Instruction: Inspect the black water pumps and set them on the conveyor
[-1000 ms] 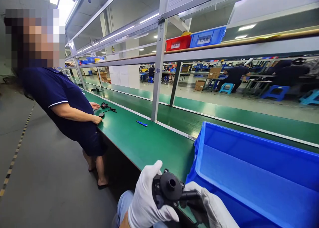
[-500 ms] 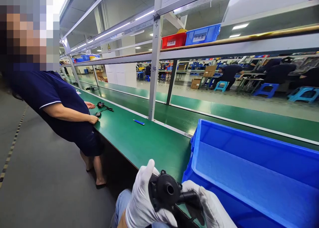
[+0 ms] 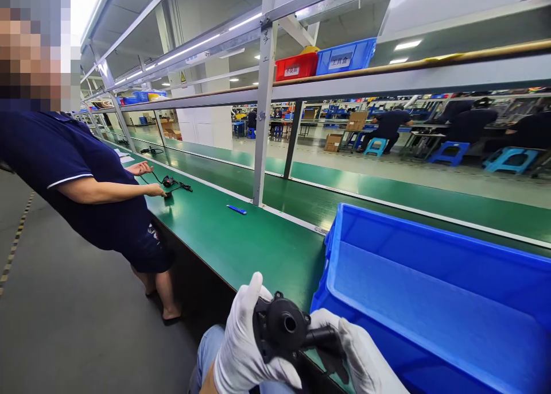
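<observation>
Both my hands wear white gloves. My left hand (image 3: 247,339) is wrapped round the body of a black pump (image 3: 282,331), a round plastic housing with a hole in its middle and screw lugs at the rim. Its thumb points up. On the other side my right hand (image 3: 364,348) closes on the pump's side pipe and a dark flat part below it; some of its fingers are hidden. The pump is held above the front edge of the green bench (image 3: 267,244), left of a large blue bin (image 3: 413,290).
A blue cutter (image 3: 236,209) lies on the bench. Farther left, a co-worker in a dark shirt (image 3: 94,158) handles a small black device with a cable (image 3: 170,182). A metal post (image 3: 262,112) carries a shelf with red (image 3: 297,66) and blue boxes (image 3: 346,56).
The view has shifted slightly, so the bench and bin appear a little farther left. The co-worker's far hand has lifted with fingers spread. My grip on the pump looks the same.
</observation>
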A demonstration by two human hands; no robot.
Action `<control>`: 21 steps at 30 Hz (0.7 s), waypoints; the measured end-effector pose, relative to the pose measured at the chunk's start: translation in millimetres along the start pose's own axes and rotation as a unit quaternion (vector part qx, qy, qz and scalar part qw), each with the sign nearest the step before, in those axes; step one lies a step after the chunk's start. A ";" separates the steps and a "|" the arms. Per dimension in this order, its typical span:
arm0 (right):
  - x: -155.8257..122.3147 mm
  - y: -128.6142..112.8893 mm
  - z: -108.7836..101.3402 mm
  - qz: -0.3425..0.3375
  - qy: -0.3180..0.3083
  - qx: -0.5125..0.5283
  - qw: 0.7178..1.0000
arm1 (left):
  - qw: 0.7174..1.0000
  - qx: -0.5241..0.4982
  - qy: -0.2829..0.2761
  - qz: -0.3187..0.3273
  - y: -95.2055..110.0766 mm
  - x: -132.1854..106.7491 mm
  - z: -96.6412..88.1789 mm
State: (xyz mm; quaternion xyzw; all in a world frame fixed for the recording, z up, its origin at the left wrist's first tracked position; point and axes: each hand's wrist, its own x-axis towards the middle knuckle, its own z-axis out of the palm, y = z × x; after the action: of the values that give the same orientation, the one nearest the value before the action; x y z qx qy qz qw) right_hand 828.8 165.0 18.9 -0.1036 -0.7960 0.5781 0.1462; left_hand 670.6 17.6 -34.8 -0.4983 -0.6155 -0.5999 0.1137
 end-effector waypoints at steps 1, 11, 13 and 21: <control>0.2 0.1 -0.1 -0.002 -0.001 -0.003 1.000 | 1.000 0.003 -0.002 0.000 0.0 0.0 -0.4; 2.4 10.1 -3.4 -0.005 -0.008 -0.011 1.000 | 1.000 0.012 -0.003 0.017 2.9 1.2 -1.5; 1.7 8.7 -3.0 0.001 -0.012 -0.013 1.000 | 1.000 0.003 -0.003 0.012 2.9 1.0 -1.3; -0.1 1.5 -0.8 0.010 -0.014 -0.015 1.000 | 1.000 -0.015 0.000 0.004 2.9 0.8 0.2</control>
State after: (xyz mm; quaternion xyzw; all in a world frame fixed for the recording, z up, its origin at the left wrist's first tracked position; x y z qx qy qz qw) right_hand 829.1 166.1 17.7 -0.1058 -0.8057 0.5687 0.1275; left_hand 672.5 17.6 -32.4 -0.5020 -0.6045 -0.6089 0.1084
